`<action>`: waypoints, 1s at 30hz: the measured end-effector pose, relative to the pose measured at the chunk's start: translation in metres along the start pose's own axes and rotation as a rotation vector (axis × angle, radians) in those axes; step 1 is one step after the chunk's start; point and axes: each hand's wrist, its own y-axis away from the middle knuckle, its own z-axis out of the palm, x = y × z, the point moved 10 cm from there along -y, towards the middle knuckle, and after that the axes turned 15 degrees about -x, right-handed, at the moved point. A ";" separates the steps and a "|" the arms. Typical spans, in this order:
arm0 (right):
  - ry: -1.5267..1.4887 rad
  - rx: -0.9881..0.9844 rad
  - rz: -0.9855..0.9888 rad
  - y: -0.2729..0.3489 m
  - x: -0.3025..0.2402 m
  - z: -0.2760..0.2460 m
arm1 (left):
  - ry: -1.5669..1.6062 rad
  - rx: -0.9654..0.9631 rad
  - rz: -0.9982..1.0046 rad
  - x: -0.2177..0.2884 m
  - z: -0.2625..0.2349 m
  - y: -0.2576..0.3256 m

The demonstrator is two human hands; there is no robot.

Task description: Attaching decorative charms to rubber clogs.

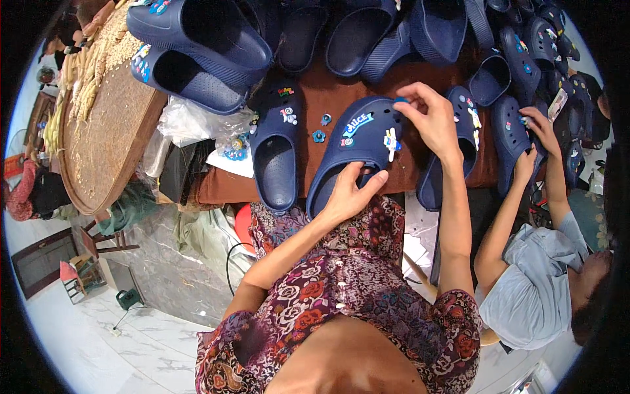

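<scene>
Left grip (352,196) holds clog (364,146), likely light and springy, best taken by its rim; right grip (430,121) pinches charm (401,101).

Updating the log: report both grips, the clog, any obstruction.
Left grip on the navy clog, at its opening. Right grip pinching a small blue piece at its toe. Loose flower charms alongside; no obstruction seen.
</scene>
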 end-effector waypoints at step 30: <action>-0.635 -0.256 0.278 0.016 0.090 0.040 | 0.646 0.060 0.022 0.000 0.005 -0.011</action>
